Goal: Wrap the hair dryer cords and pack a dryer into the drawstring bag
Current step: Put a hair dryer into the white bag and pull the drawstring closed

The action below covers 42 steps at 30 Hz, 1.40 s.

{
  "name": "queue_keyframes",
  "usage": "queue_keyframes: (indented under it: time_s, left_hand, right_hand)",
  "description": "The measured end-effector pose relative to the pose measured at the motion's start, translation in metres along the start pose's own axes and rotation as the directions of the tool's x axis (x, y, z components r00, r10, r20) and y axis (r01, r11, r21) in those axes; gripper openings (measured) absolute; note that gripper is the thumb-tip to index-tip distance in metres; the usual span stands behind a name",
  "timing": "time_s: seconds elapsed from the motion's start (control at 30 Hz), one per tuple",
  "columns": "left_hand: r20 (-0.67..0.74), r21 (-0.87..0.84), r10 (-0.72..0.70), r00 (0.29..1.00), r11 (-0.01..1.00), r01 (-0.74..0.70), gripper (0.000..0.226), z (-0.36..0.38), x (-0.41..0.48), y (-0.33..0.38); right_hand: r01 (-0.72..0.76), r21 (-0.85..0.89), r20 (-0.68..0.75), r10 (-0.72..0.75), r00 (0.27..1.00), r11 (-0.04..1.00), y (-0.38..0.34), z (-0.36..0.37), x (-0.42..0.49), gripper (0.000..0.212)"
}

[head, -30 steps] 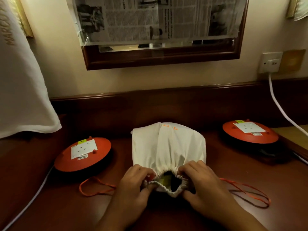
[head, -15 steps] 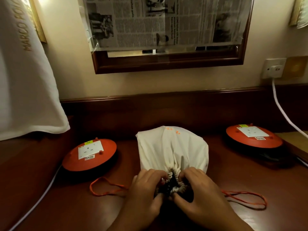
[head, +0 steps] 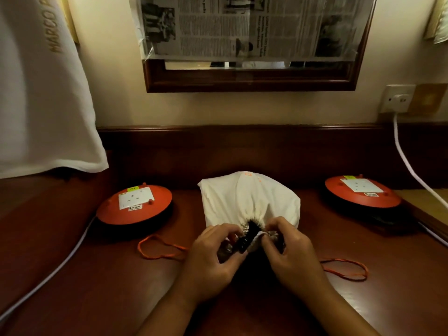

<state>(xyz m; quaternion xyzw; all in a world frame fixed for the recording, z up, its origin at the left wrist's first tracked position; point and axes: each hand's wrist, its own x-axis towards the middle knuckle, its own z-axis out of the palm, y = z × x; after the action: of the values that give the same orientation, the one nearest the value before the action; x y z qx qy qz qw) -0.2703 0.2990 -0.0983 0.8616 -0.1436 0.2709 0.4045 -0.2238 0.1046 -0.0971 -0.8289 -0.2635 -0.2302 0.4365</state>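
Item: white cloth drawstring bag [head: 249,200], mouth pinched by my left hand [head: 213,258] and right hand [head: 288,253] (contents unclear); I'd draw orange cord loops [head: 139,247] beside each grip evenly.

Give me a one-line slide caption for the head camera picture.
Left hand and right hand pinch the gathered mouth of a white drawstring bag on a wooden desk, between two orange cable reels.

left hand [head: 213,260] pinching, right hand [head: 291,255] pinching, close together
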Motion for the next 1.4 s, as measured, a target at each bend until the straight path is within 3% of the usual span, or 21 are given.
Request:
queue_keyframes:
  time_s: [0.13, 0.27, 0.4, 0.53, 0.6, 0.83, 1.0, 1.17, 1.4]
  left_hand:
    - [0.048, -0.044, -0.004, 0.999, 0.999, 0.006, 0.04, -0.004, -0.002, 0.001]
    - [0.033, -0.015, -0.001, 0.999, 1.0, 0.002, 0.027, -0.002, -0.003, 0.001]
    - [-0.036, 0.031, -0.083, 0.996, 0.996, 0.084, 0.031, 0.007, 0.0, -0.001]
    - [-0.092, 0.114, -0.08, 0.993, 0.989, 0.091, 0.02, 0.018, 0.005, -0.007]
    - [-0.082, 0.147, -0.086, 0.993, 0.984, 0.098, 0.018, 0.023, 0.006, -0.007]
    - [-0.105, 0.131, -0.159, 0.982, 0.976, 0.172, 0.039, 0.037, 0.011, 0.0]
    - [-0.133, 0.03, -0.214, 0.968, 0.975, 0.22, 0.035, 0.035, 0.009, 0.005]
    - [-0.159, -0.13, -0.234, 0.959, 0.968, 0.214, 0.025, 0.029, 0.004, 0.01]
    - [-0.177, -0.111, -0.194, 0.965, 0.978, 0.176, 0.024, 0.021, 0.0, 0.008]
  right_hand:
    - [0.06, -0.065, 0.008, -0.06, 0.998, 0.996, -0.002, -0.002, -0.006, 0.034]
    - [0.197, -0.256, 0.097, -0.178, 0.979, 0.946, -0.001, -0.003, -0.008, 0.026]
    - [0.019, -0.146, 0.021, -0.016, 1.0, 0.989, 0.002, 0.004, -0.009, 0.053]
    - [0.052, -0.131, -0.006, -0.053, 0.999, 0.99, 0.004, 0.007, -0.005, 0.018]
    - [0.066, -0.094, 0.006, -0.066, 0.998, 0.993, 0.002, 0.006, -0.004, 0.011]
    - [0.039, -0.022, 0.035, -0.038, 0.999, 0.999, 0.007, 0.0, -0.005, 0.02]
    - [-0.019, -0.025, 0.061, 0.02, 0.998, 1.0, 0.006, 0.006, -0.007, 0.013]
    - [0.0, -0.103, 0.166, 0.017, 0.986, 0.995, 0.006, 0.015, -0.004, 0.043]
    - [0.089, -0.146, 0.132, -0.07, 0.989, 0.985, 0.002, 0.022, 0.003, 0.031]
